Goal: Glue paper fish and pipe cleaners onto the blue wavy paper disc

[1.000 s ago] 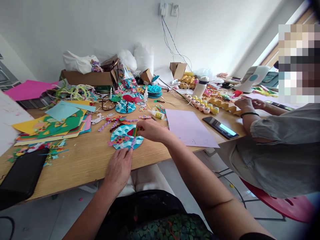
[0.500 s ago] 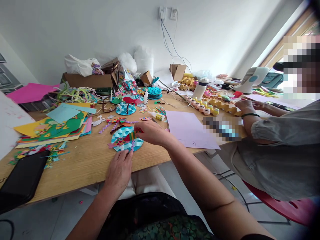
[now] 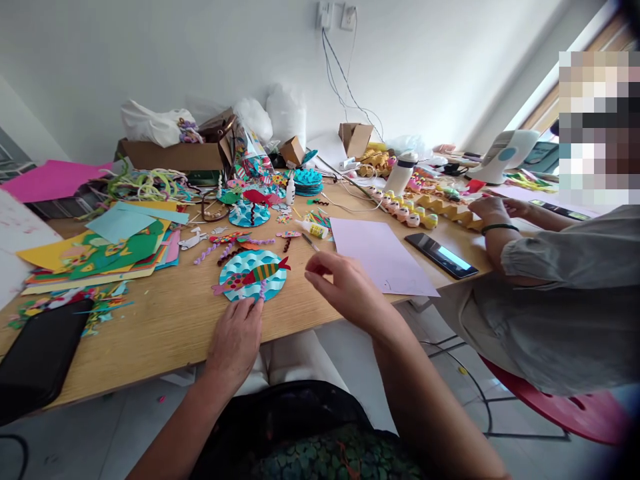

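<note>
Off the striped fish [image 3: 266,271] and out to the right went my right grip [image 3: 345,283], which had covered its tail 0.5 s earlier. That grip hung beside the blue disc [image 3: 243,259], fingers loosely curled, thumb a little apart from them, nothing visible in it. My left grip [image 3: 235,337] had stayed at the disc's near edge, fingertips by the foot of the purple stem [image 3: 263,289]; whether they pinched it or only pressed down, I could not tell.

The disc lay on the table [image 3: 170,320] in front of me. Across it ran the striped fish, its tail pointing right and its other end overlapping the dotted fish [image 3: 233,284]. I could not tell how far it stood clear of the disc.

I judged the 2 fish to be light card, stiff enough to stay flat but quick to crease, the tail tips most of all. The stem looked fuzzy and bendy, not slippery, so the fish would likely wobble on it. Best hold for the fish, I thought, was a gentle pinch at mid-body, above the stem; for the whole piece, the disc's rim, since tugging the card might loosen the joint.
</note>
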Demonstrator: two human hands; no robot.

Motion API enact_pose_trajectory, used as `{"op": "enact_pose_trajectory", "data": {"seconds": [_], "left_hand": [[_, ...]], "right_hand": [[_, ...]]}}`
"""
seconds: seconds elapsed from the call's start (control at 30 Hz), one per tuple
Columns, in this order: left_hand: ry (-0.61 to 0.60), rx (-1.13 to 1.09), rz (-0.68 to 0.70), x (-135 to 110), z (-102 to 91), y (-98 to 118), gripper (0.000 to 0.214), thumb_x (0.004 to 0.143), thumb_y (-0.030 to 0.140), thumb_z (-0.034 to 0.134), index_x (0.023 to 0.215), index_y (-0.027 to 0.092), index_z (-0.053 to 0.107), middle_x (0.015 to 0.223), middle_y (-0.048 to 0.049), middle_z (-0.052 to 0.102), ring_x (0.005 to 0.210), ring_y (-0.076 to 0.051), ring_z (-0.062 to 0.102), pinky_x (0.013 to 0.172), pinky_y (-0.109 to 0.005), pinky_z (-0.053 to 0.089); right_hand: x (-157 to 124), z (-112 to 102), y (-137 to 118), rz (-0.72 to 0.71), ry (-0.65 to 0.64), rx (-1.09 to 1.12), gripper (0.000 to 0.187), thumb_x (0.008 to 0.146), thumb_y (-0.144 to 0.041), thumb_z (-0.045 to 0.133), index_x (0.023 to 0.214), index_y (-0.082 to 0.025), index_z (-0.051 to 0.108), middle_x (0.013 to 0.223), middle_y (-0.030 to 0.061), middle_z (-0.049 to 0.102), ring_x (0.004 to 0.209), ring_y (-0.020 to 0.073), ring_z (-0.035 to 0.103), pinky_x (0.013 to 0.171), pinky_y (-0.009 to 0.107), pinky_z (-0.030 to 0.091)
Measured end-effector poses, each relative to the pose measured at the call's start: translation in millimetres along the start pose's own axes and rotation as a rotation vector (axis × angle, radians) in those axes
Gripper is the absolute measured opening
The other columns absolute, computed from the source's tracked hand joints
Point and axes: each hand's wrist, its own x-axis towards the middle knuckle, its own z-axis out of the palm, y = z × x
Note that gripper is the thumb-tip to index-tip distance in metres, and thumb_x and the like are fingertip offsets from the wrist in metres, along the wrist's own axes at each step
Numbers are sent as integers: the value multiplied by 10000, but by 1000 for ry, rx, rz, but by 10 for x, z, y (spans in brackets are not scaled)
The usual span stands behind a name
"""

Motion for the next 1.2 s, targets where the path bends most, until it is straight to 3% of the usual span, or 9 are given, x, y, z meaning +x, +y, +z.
{"op": "enact_pose_trajectory", "data": {"seconds": [0.1, 0.2, 0.37, 0.5, 0.73, 1.2], "left_hand": [[-17, -22, -10, 0, -19, 4, 321, 829, 132, 421, 1119, 130, 560, 1016, -116, 590, 929, -243, 507, 832, -411, 471], [-37, -26, -21, 4, -38, 11, 326, 833, 132, 422, 1131, 115, 553, 1019, -119, 586, 917, -247, 501, 815, -413, 474], [-40, -19, -28, 5, -36, 19, 315, 831, 121, 433, 1116, 119, 567, 1003, -113, 589, 916, -242, 514, 812, -396, 480], [-48, -16, -40, 1, -29, 12, 334, 823, 96, 427, 1128, 122, 560, 1008, -107, 592, 930, -229, 523, 827, -387, 479], [-84, -28, -42, 14, -54, 10, 350, 821, 112, 438, 1153, 143, 545, 1020, -89, 597, 936, -210, 533, 840, -374, 484], [-57, -43, -36, -11, -30, -19, 338, 836, 179, 418, 1153, 159, 534, 1040, -89, 594, 948, -222, 547, 820, -378, 498]], "right_hand": [[-97, 236, 130, 39, -144, 3, 118, 807, -172, 496, 794, -163, 612, 759, 27, 634, 684, 115, 540, 623, 217, 346], [-115, 475, 199, -3, -208, 34, 131, 806, -155, 486, 799, -164, 617, 767, 32, 637, 696, 114, 549, 636, 213, 356], [-90, 720, 214, -92, -214, 106, 128, 809, -132, 480, 811, -167, 603, 802, 32, 642, 739, 118, 561, 670, 213, 374], [-89, 839, 249, -80, -173, 157, 116, 813, -136, 484, 822, -164, 597, 807, 36, 642, 732, 127, 569, 663, 223, 388], [-78, 902, 311, -19, -96, 150, 129, 808, -118, 478, 825, -173, 593, 841, 45, 635, 743, 140, 576, 671, 239, 406], [79, 870, 410, -31, -131, 74, 132, 818, -124, 484, 804, -181, 602, 860, 44, 628, 808, 150, 572, 725, 247, 413]]}}
